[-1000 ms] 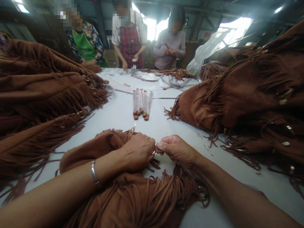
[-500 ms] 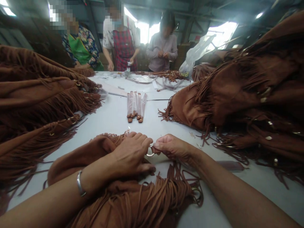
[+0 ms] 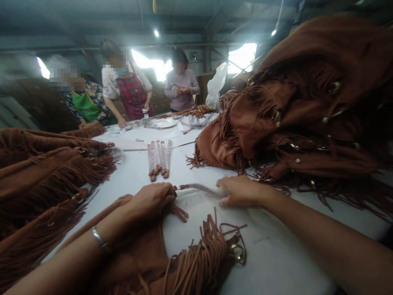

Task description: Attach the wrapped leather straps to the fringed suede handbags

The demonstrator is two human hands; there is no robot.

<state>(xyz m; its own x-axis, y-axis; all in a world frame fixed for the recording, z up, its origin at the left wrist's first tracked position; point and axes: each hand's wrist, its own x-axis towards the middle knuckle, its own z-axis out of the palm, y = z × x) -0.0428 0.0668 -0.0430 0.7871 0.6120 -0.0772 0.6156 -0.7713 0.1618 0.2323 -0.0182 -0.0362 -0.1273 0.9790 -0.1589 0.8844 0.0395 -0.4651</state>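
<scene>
**Two hands at a fringed suede bag's strap on a white bench, head view**

Head view, looking forward and down. The left hand [image 3: 150,200], with a metal bangle [image 3: 98,237] on its wrist, lies at lower centre. Its fingers [image 3: 164,192] are curled together and clamped on a brown strap end [image 3: 179,211] near a small metal fitting [image 3: 177,187]. A pale translucent strip [image 3: 204,189] runs from that fitting towards the right hand [image 3: 241,191]. The right hand's fingers [image 3: 227,186] are extended, close together and at the strip's far end; whether they grip it cannot be told.

The fringed suede bag [image 3: 199,254] lies beneath the left forearm, on the white bench [image 3: 270,254], with a metal ring [image 3: 237,252] among its fringe. Further up the bench, a row of pale straps with brown ends [image 3: 158,159] lies between the hands and the far side. Heaped fringed bags [image 3: 291,119] stand at right, and more [image 3: 39,180] lie at left. Three co-workers [image 3: 132,90] stand beyond the bench, one with a hand [image 3: 122,123] on it.
</scene>
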